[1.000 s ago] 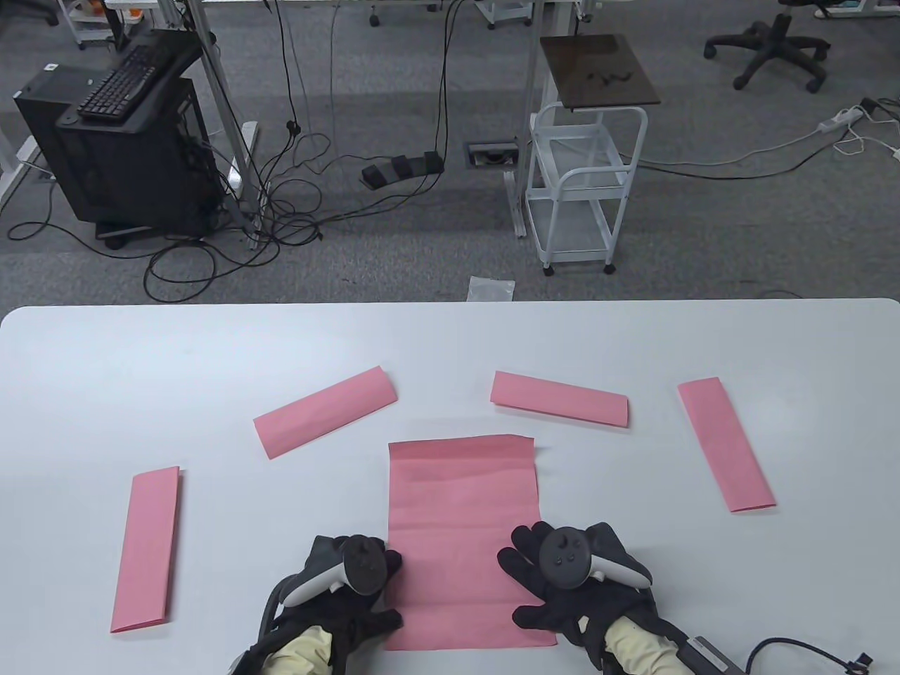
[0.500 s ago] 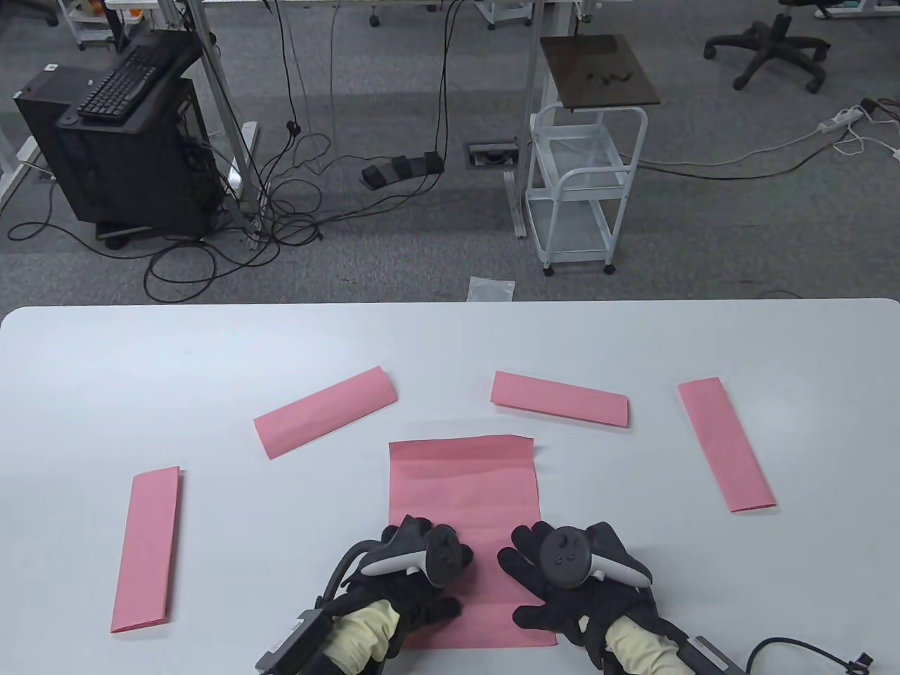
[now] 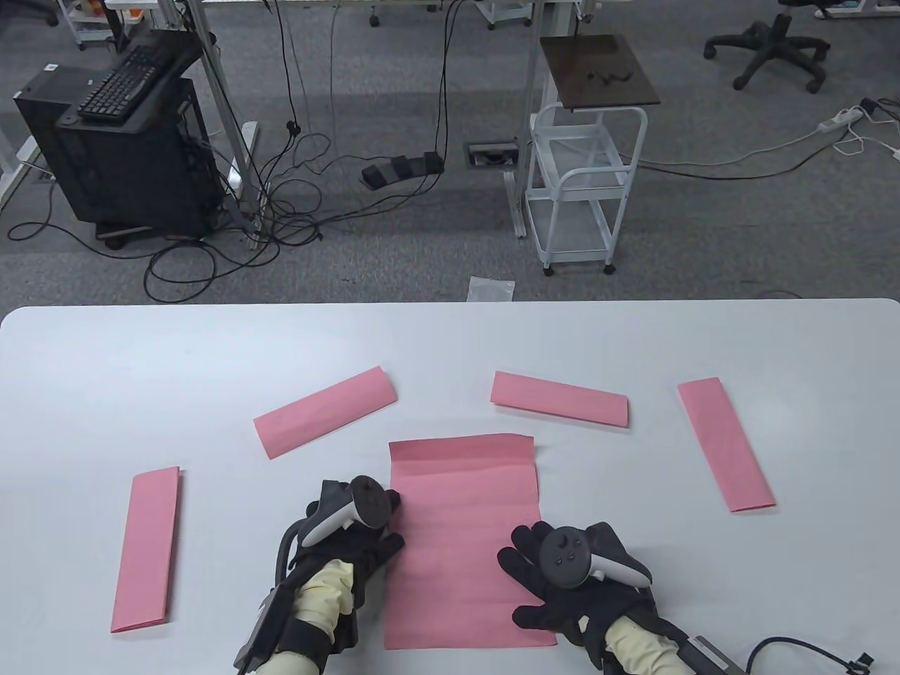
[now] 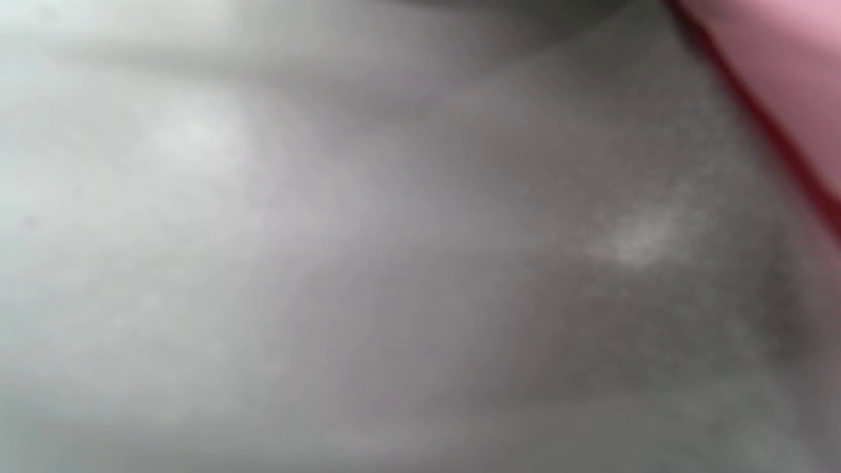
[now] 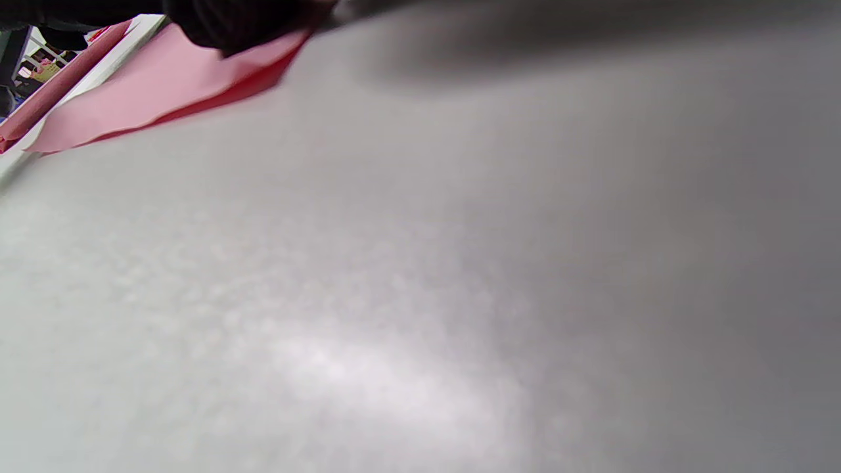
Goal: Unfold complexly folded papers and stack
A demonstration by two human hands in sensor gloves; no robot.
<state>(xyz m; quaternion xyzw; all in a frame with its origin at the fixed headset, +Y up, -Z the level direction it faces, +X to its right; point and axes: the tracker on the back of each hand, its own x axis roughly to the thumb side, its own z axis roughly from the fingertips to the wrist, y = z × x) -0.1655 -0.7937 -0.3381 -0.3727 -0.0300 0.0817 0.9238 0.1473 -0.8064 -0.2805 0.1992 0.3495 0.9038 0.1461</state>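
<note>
An unfolded pink sheet [image 3: 467,520] lies flat near the table's front edge, its creases showing and its far right corner slightly lifted. My left hand [image 3: 383,524] rests at the sheet's left edge, fingers touching the paper. My right hand [image 3: 524,569] lies flat with fingers spread on the sheet's lower right part. Several folded pink strips lie around it: one at far left [image 3: 148,548], one up left [image 3: 325,411], one up right [image 3: 559,408], one at far right [image 3: 725,453]. In the right wrist view a dark fingertip [image 5: 243,23] presses the pink sheet [image 5: 151,92]. The left wrist view is blurred, with pink paper [image 4: 788,72] at its corner.
The white table [image 3: 450,337] spans the view, its far edge at mid-frame. Beyond it on the floor stand a white cart [image 3: 583,197], a black computer stand [image 3: 119,140] and loose cables.
My left hand slid from the sheet's lower left edge across onto the paper, then moved away from me to the left edge higher up. The right hand stayed put.
</note>
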